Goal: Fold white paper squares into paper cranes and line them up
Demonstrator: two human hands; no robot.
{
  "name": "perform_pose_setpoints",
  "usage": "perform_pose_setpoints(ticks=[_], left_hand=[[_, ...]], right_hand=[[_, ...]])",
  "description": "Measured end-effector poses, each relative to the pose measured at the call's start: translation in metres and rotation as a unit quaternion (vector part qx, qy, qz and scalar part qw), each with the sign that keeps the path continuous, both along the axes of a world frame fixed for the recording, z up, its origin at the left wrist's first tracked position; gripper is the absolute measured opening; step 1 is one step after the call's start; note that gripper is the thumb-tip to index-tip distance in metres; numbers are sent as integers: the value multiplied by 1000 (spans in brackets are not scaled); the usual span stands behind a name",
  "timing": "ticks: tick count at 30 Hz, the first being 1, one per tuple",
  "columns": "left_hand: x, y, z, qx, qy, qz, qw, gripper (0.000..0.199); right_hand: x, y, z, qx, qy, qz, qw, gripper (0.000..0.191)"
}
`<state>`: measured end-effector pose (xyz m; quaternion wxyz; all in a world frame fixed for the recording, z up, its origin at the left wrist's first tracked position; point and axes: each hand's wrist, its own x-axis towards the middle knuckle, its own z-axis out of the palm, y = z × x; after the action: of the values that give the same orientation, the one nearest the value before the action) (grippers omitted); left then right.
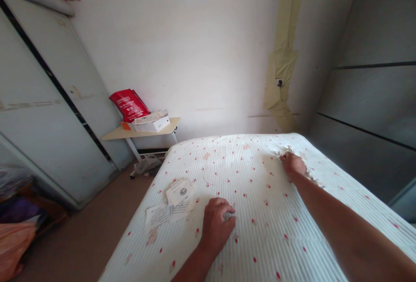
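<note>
A mattress [247, 247] with a ribbed white cover and small red flower prints stretches out in front of me. My right hand [293, 165] is closed at its far right part, fingers pinched on a crumpled white frilly cloth [287, 149]. More of that frill shows beyond my wrist; the rest is hidden by my hand and forearm. Nearer to me, my left hand [218, 221] rests on the cover with fingers curved and thumb held apart. Left of it lie printed paper sheets [158, 215] and a white card [180, 191] with a round dark mark.
Beyond the mattress's left corner stands a small wheeled table [117, 133] bearing a red bag [130, 105] and a white box [156, 124]. A sliding-door wardrobe [42, 82] is on the left, grey panels [373, 100] on the right. An orange bag [16, 247] lies at lower left.
</note>
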<state>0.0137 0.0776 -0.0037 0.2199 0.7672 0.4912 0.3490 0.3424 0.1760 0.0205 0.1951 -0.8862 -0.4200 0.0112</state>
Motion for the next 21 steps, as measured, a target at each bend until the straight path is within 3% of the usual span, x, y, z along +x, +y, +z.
perform_pose_setpoints(ticks=[16, 21], left_hand=[[0, 0, -2, 1, 8, 0, 1000, 17], [0, 2, -4, 5, 11, 0, 1000, 18]], right_hand=[[2, 2, -7, 7, -5, 0, 1000, 30], [-6, -6, -8, 68, -56, 5, 996, 31]])
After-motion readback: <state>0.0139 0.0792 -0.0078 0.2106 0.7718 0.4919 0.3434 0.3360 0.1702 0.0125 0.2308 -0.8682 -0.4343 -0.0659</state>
